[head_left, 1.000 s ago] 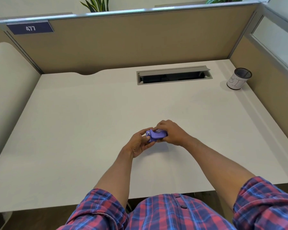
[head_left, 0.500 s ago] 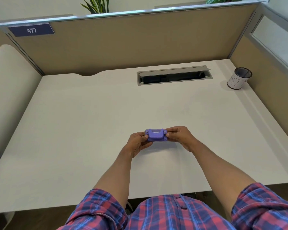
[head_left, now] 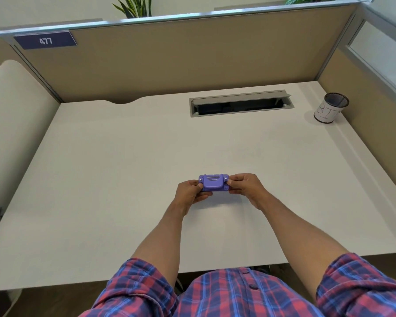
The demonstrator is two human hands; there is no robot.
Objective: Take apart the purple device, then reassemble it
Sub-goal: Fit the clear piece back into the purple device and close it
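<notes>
The purple device [head_left: 213, 183] is a small rectangular plastic block with a raised centre panel, two slots and small metal screws at its corners. It is held level just above the white desk [head_left: 114, 170], in one piece, its broad face turned toward me. My left hand [head_left: 191, 191] pinches its left end between thumb and fingers. My right hand [head_left: 245, 185] pinches its right end the same way. The underside of the device is hidden.
A grey cable tray [head_left: 240, 103] with its lid raised is set into the desk at the back. A mesh pen cup [head_left: 330, 108] with a white label stands at the back right corner. Tan partition walls [head_left: 192, 56] close the desk at the back and right.
A second ago my right hand covered the device from above; it has since shifted to the right end, and the device was turned level with its broad face showing.
</notes>
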